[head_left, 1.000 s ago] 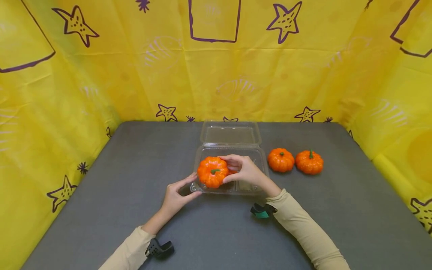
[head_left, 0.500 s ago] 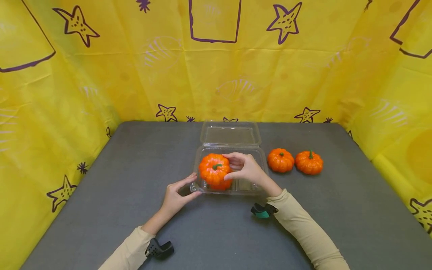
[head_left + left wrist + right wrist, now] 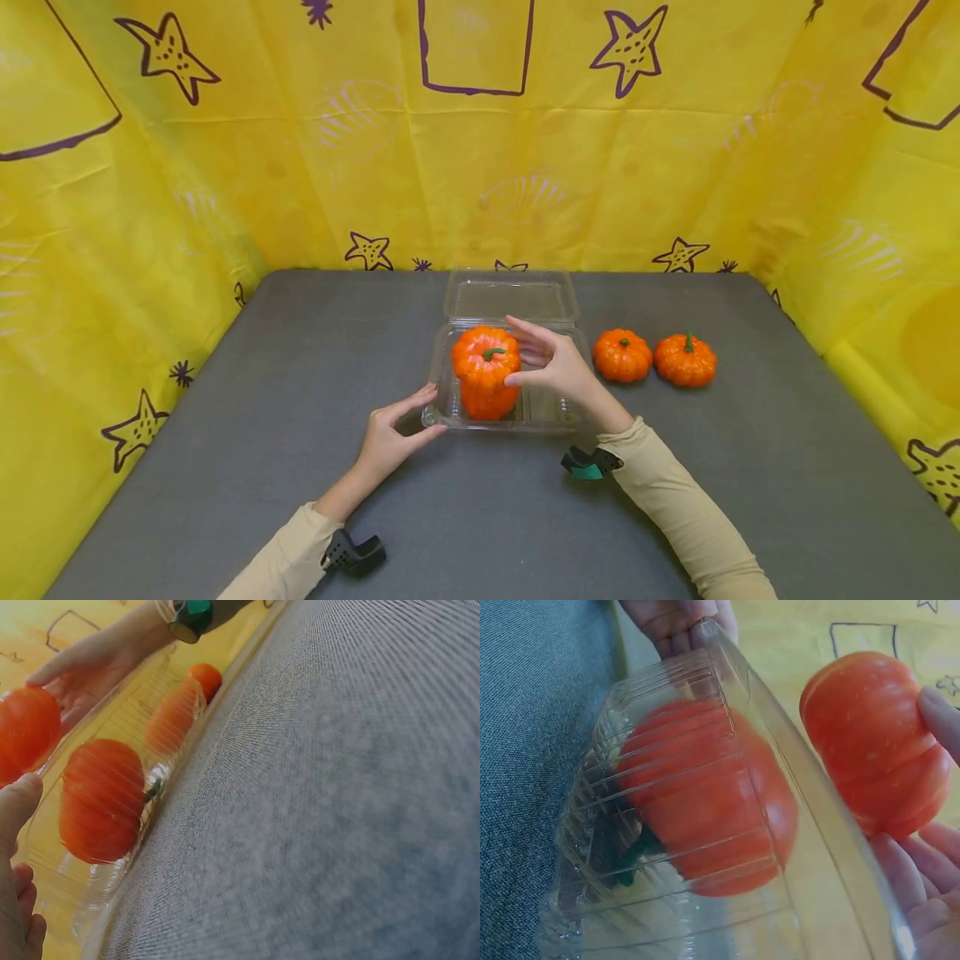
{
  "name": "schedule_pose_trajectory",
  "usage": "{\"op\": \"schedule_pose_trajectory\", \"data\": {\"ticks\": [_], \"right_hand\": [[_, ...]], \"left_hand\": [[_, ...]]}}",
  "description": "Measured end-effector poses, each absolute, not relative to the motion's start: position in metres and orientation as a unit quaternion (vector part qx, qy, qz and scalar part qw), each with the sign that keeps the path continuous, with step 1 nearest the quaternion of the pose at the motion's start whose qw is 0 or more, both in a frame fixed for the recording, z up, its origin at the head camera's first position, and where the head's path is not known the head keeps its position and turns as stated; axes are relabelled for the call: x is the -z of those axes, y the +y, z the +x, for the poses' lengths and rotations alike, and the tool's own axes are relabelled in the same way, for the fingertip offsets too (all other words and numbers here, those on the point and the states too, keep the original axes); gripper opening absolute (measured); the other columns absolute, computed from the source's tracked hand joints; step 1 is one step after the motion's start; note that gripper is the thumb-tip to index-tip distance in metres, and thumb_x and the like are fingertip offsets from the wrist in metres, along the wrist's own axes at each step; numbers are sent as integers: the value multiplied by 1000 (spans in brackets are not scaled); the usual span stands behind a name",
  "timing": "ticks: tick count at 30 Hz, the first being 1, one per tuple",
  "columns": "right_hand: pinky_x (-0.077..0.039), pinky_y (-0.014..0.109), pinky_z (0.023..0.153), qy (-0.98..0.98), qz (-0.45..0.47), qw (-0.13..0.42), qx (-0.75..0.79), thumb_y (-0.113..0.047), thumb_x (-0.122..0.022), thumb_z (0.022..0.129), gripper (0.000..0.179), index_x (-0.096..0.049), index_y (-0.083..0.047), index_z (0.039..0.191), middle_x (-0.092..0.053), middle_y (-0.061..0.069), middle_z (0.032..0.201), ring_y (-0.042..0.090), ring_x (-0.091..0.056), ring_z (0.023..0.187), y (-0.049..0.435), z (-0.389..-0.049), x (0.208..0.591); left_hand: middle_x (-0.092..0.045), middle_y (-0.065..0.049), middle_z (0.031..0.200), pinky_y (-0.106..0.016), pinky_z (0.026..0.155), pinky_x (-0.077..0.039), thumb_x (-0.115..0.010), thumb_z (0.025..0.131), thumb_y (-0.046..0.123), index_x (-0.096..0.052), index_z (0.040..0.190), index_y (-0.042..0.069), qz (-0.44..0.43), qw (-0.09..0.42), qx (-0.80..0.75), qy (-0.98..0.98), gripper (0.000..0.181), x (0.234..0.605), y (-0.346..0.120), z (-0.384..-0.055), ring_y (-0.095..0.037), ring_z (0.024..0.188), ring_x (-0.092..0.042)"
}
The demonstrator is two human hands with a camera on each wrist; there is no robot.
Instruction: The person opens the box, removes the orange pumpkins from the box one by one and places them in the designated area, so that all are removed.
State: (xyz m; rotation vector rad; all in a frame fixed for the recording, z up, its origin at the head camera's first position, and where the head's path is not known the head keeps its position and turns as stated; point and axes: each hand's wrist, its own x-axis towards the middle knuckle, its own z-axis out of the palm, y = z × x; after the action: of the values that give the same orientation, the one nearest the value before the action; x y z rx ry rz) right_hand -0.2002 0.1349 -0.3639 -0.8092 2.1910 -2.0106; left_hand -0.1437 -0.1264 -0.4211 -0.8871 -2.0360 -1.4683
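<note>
My right hand (image 3: 555,362) grips a small orange pumpkin (image 3: 486,350) with a green stem, thumb on one side and fingers on the other. In the right wrist view the held pumpkin (image 3: 874,739) is above the rim of the clear plastic container (image 3: 742,682). Inside that container, a second pumpkin (image 3: 712,802) lies tipped with its stem toward the front wall; in the head view this lower pumpkin (image 3: 487,402) is partly covered by the held one. My left hand (image 3: 393,433) holds the container's front left corner, thumb at the front rim and fingers along the left side.
Two more orange pumpkins, a nearer one (image 3: 622,356) and one further right (image 3: 686,361), sit on the grey table (image 3: 300,350) right of the container. The container's hinged lid (image 3: 512,296) lies open toward the back. Yellow patterned cloth (image 3: 480,167) hangs around the table.
My right hand has lifted the held pumpkin and carried it slightly back and right, so the lower pumpkin in the container shows more. The left hand stays at the corner.
</note>
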Motion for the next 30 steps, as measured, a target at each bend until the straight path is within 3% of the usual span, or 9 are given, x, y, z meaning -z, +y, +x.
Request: {"op": "schedule_pose_trajectory", "data": {"ticks": [11,19,24,30], "right_hand": [[-45,37,84,714,-230,11,662,-3,-78,66,62,-51,9,120,-53,20,120,28,-56,101,141,-200,360],[-43,33,88,696,-229,-21,680,8,-72,70,58,-47,9,122,-49,19,122,25,-51,108,145,-204,362],[-43,31,88,698,-227,-42,678,8,-71,70,57,-46,9,122,-49,19,122,25,-49,108,150,-206,361],[-43,32,88,701,-230,-30,674,5,-72,71,63,-43,7,127,-46,20,126,25,-48,110,155,-205,357]], "left_hand": [[-61,-19,104,-27,90,-40,-82,56,-4,-63,100,-10,-320,239,538,-742,48,449,-134,-157,-29,100,-57],[-61,-15,107,-28,89,-41,-80,65,12,-64,101,-8,-339,259,533,-731,44,451,-135,-158,-25,102,-57],[-61,-16,106,-28,89,-41,-81,62,7,-63,100,-10,-334,252,536,-733,45,451,-135,-158,-26,101,-57],[-60,-23,103,-26,90,-40,-81,55,-7,-63,100,-9,-331,246,537,-736,49,443,-133,-154,-32,100,-57]]}}
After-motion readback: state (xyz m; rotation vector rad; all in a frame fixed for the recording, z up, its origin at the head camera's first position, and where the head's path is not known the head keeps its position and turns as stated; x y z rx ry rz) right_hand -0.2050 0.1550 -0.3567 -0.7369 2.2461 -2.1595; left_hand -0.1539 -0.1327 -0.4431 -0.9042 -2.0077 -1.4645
